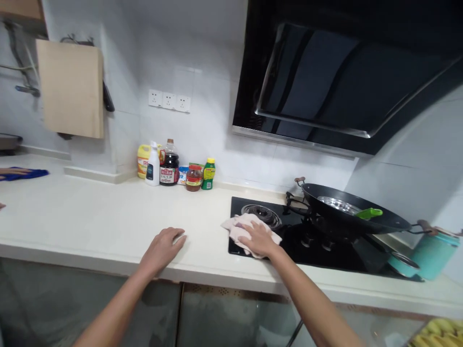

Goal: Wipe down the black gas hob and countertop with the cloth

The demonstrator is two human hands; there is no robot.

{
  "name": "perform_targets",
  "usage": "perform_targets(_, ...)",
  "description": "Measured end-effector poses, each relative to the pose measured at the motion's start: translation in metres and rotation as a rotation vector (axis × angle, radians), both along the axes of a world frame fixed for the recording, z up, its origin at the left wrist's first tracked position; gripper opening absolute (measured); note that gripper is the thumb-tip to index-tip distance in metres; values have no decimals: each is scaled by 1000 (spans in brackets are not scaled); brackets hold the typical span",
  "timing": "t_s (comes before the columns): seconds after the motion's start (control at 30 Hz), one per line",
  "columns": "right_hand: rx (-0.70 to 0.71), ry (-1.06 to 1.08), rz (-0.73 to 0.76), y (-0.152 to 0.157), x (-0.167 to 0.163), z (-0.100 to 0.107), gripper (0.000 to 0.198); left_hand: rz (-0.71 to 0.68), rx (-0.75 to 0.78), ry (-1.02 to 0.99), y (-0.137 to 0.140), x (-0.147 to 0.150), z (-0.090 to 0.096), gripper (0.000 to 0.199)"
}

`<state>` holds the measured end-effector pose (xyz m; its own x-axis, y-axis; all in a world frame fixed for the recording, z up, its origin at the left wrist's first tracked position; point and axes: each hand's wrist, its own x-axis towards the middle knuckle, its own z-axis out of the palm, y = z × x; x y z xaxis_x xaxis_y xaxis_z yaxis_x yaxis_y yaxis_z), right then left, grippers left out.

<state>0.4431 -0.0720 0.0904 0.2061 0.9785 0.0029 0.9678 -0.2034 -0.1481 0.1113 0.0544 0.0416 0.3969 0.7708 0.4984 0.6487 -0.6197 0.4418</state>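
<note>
My right hand (257,238) presses a pale pink cloth (249,222) onto the left front of the black gas stove (336,258), beside the left burner (263,215). Part of the cloth hangs past the stove's left edge onto the white countertop (108,207). Near the counter's front edge, my left hand (163,248) rests with the thumb apart from loosely bent fingers and nothing in it. A black wok (383,224) sits over the right burner, holding a perforated metal strainer (338,204) and something with a green handle (369,213).
Along the wall stand a white spray bottle (153,166), a dark sauce bottle (169,166), a red-lidded jar (194,179) and a green bottle (209,174). Turquoise containers (436,253) are at the right. A range hood (325,82) hangs above. Another person's hand lies on a blue cloth (31,174) at far left.
</note>
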Motion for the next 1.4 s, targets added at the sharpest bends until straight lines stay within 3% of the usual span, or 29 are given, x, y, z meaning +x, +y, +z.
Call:
perform_targets(0.1, 4, 61, 106, 16, -43, 3, 69, 11, -14, 13, 5, 0, -2, 49)
perform_targets(0.2, 90, 92, 313, 11, -81, -5, 62, 18, -29, 18, 12, -2, -6, 51)
perform_targets(0.33, 271, 113, 444, -14, -93, -21, 53, 30, -53, 10, 21, -5, -8, 56)
perform_targets(0.5, 416, 107, 375, -42, -47, -33, 43, 32, -91, 21, 21, -6, -2, 58)
perform_targets(0.67, 360, 29, -46, -50, 29, -30, 37, 41, -123, 48, 18, -4, 4, 62)
perform_targets(0.83, 290, 20, -394, -27, 93, -17, 54, 48, -155, 72, 21, -3, 5, 63)
perform_targets(1.03, 215, 96, -603, 17, 125, -4, 66, 68, -156, 59, 29, -5, 1, 60)
perform_targets(1.2, 200, 122, -574, 15, 125, 1, 73, 85, -140, 25, 32, -5, 1, 55)
perform_targets(1.4, 282, 52, -217, -54, 85, -14, 57, 116, -200, 21, 32, -3, 4, 62)
